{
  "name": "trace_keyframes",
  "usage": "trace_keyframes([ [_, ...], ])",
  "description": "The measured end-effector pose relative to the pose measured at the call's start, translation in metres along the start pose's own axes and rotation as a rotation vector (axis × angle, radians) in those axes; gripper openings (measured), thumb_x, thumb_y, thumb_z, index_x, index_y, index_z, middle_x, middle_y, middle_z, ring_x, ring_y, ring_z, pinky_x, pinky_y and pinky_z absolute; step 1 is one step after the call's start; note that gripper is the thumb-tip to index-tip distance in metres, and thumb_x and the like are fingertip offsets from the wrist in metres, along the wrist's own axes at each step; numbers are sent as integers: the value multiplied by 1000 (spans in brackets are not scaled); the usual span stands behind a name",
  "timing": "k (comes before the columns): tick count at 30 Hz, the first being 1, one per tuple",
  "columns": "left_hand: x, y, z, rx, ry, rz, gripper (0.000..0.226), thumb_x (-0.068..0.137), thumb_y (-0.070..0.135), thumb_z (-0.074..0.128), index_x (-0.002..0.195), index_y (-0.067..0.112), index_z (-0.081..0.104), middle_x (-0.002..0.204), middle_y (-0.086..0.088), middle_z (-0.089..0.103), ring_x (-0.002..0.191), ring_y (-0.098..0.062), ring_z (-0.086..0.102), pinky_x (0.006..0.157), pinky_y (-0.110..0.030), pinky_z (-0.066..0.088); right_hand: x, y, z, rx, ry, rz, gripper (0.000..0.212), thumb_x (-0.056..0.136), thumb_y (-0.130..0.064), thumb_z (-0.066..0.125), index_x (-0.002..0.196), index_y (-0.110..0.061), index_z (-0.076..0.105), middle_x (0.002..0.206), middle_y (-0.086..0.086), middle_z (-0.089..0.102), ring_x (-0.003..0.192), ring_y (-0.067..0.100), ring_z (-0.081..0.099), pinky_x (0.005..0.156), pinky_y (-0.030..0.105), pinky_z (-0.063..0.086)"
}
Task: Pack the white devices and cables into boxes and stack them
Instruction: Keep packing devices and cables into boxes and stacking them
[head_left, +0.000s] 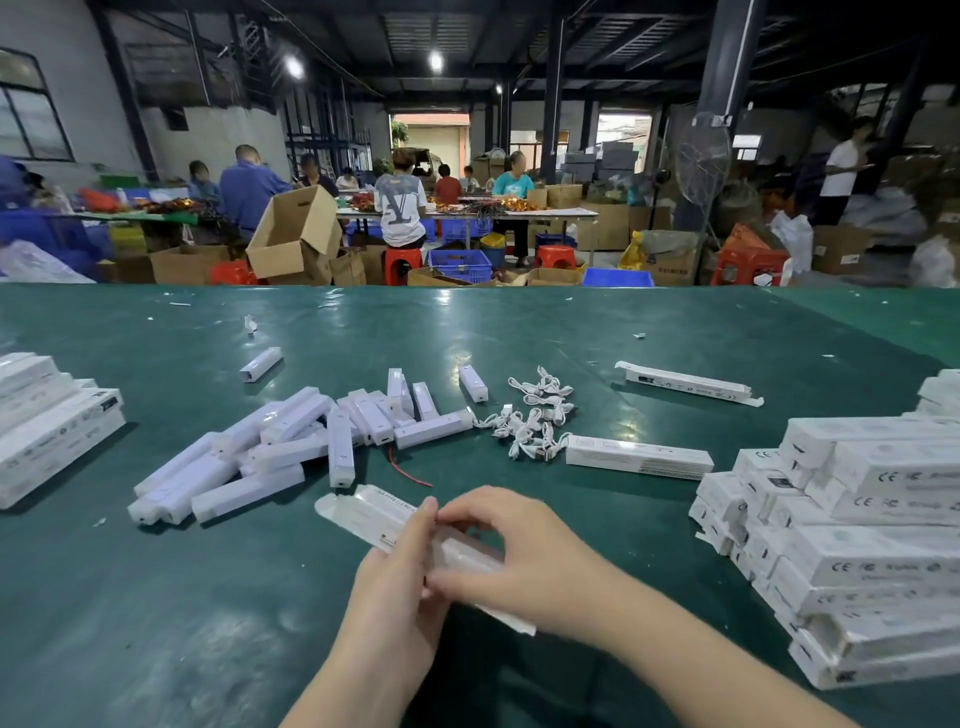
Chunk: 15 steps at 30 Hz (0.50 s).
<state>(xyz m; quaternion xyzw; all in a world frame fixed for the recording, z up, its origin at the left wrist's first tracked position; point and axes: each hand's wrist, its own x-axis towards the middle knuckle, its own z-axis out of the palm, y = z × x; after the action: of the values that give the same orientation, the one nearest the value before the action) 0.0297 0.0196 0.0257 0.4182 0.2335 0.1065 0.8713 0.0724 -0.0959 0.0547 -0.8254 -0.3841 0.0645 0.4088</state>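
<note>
Both bare forearms reach in from the lower edge and meet near the middle. The left hand (402, 571) is raised with fingers pointing up, thumb side facing right. The right hand (519, 551) arches over, fingers curled downward, fingertips touching the left's.

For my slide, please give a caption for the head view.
Both hands hold a white box over the green table, between loose devices and stacked boxes.
</note>
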Motion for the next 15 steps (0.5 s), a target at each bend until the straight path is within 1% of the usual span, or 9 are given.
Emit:
trace_keyframes([
  [1, 2, 1, -1, -22, 51, 12, 20, 92, 20, 61, 94, 1, 65, 75, -12, 70, 59, -17, 68, 51, -27, 54, 12, 3, -1, 63, -29, 46, 32, 85, -40, 65, 114, -27, 67, 113, -11, 65, 104, -1, 58, 97, 20, 44],
  [2, 3, 2, -3, -67, 101, 17, 16, 93, 18, 60, 92, 2, 63, 77, -10, 69, 61, -16, 68, 54, -27, 54, 26, 11, -2, 49, -8, 79, 33, 90, -41, 61, 120, -26, 64, 120, -9, 63, 112, 3, 56, 101, 24, 42],
  [3, 3, 4, -4, -123, 136, 14, 12, 93, 16, 61, 90, 4, 62, 79, -8, 67, 60, -14, 67, 54, -26, 54, 41, 21, -5, -70, 53, 109, 37, 96, -40, 54, 128, -24, 59, 129, -3, 58, 122, 10, 52, 107, 29, 38],
  [5, 2, 9, -6, -182, 175, -11, 13, 90, 18, 66, 84, 8, 59, 72, -3, 62, 54, -13, 63, 51, -24, 52, 68, 43, -10, -418, 162, 201, 46, 100, -40, 44, 143, -21, 43, 146, 7, 41, 137, 23, 34, 114, 36, 26],
  [6, 1, 10, -7, -169, 186, -23, 17, 88, 22, 69, 81, 11, 57, 67, -1, 59, 50, -13, 59, 49, -23, 49, 77, 54, -12, -546, 178, 259, 50, 101, -39, 42, 147, -21, 36, 153, 10, 31, 142, 26, 26, 116, 38, 20],
  [8, 1, 12, -9, -127, 201, -15, 25, 84, 26, 71, 76, 15, 51, 58, 2, 50, 41, -11, 48, 43, -21, 42, 91, 76, -12, -685, 148, 334, 54, 102, -36, 39, 152, -25, 24, 162, 11, 11, 148, 28, 11, 119, 43, 10],
  [10, 1, 14, -8, -130, 211, 11, 25, 83, 23, 71, 76, 15, 48, 54, 4, 45, 36, -9, 41, 37, -17, 37, 105, 89, -9, -769, 88, 312, 59, 100, -25, 38, 154, -28, 16, 164, 7, 0, 150, 26, 3, 120, 45, 3],
  [12, 1, 15, -7, -144, 220, 14, 23, 83, 21, 71, 78, 14, 49, 53, 5, 43, 34, -7, 38, 33, -17, 34, 120, 92, -3, -819, 30, 220, 69, 95, -11, 38, 155, -27, 11, 165, 2, -3, 151, 21, -1, 121, 46, 2],
  [15, 2, 16, -6, -157, 224, -12, 20, 83, 24, 71, 81, 14, 53, 52, 4, 41, 34, -7, 35, 32, -17, 32, 145, 86, 9, -798, -77, 162, 75, 92, -5, 35, 157, -23, 2, 165, -4, -5, 151, 15, -5, 121, 46, -3],
])
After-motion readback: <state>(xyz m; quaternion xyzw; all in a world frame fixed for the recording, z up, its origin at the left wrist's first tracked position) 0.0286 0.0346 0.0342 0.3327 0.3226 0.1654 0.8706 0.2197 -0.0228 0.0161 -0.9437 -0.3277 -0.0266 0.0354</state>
